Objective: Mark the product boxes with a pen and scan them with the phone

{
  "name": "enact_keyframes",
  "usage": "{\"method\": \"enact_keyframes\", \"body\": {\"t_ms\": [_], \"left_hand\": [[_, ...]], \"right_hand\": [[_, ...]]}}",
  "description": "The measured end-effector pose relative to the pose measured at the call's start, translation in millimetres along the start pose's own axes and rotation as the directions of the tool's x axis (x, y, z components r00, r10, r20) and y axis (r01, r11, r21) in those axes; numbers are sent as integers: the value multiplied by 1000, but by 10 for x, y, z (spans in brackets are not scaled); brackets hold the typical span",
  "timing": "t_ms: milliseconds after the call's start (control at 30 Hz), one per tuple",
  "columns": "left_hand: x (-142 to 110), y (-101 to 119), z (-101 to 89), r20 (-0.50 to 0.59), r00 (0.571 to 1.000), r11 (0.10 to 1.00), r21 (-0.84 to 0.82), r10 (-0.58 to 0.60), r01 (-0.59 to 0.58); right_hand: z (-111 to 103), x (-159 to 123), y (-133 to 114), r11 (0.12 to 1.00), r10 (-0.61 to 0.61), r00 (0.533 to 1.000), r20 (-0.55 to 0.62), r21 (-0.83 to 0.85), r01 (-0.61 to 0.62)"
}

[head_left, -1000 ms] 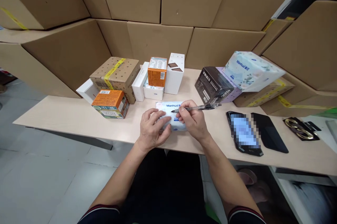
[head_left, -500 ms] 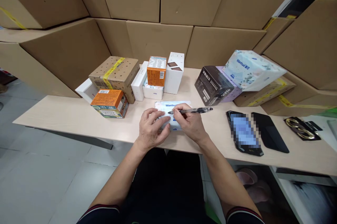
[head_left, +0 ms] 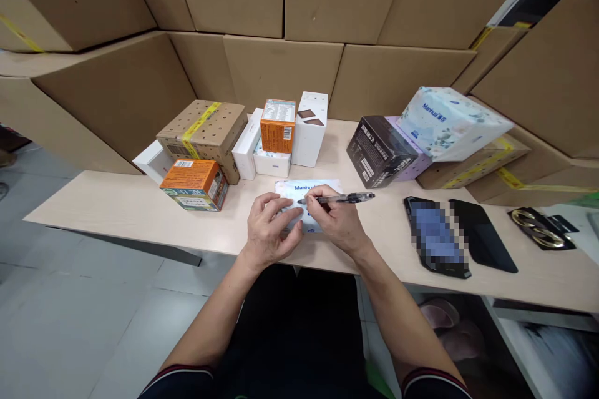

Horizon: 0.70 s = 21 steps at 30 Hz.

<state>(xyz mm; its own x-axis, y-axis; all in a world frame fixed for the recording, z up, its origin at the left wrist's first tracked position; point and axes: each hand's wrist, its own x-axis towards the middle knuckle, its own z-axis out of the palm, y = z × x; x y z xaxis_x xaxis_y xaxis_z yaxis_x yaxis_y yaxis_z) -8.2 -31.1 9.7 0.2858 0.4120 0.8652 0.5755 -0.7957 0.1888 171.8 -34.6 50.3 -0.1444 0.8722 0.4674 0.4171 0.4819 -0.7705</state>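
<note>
Flat on the table before me lies a light-blue and white Manhua tissue pack point(head_left: 290, 187), partly covered by both hands. My left hand point(head_left: 271, 230) rests over its left part, fingers apart and pressing on the wrapper, thumb toward the near edge. A pen point(head_left: 349, 197) with a dark grip is pinched in my right hand point(head_left: 339, 221). Its tip points left and is at the pack's surface beside my left fingers; whether it leaves a mark is too small to tell.
Left on the table point(head_left: 116, 208) are an orange box point(head_left: 189, 180), a taped carton point(head_left: 206, 127) and several white boxes. To the right stand a dark box point(head_left: 379, 149) and a larger tissue pack point(head_left: 452, 124). A blurred-screen device point(head_left: 437, 236) and a black slab point(head_left: 484, 236) lie nearer.
The pen's rear end has shifted slightly left and its tip a little as well. My left hand and the tissue pack stay in place.
</note>
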Motion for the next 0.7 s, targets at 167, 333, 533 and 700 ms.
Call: {"method": "enact_keyframes", "body": {"t_ms": [167, 333, 533, 700], "left_hand": [[-9, -1, 0, 2, 1000, 1000, -6, -2, 2], [-6, -1, 0, -1, 1000, 1000, -3, 5, -5], [-4, 1, -1, -4, 1000, 1000, 0, 1, -1], [-13, -5, -3, 18, 1000, 1000, 13, -20, 19]], "right_hand": [[-7, 1, -11, 1000, 8, 1000, 5, -6, -8], [-1, -1, -7, 1000, 10, 1000, -5, -9, -10], [-13, 7, -7, 1000, 4, 1000, 14, -12, -4], [-1, -27, -3, 1000, -1, 1000, -29, 27, 2]]}}
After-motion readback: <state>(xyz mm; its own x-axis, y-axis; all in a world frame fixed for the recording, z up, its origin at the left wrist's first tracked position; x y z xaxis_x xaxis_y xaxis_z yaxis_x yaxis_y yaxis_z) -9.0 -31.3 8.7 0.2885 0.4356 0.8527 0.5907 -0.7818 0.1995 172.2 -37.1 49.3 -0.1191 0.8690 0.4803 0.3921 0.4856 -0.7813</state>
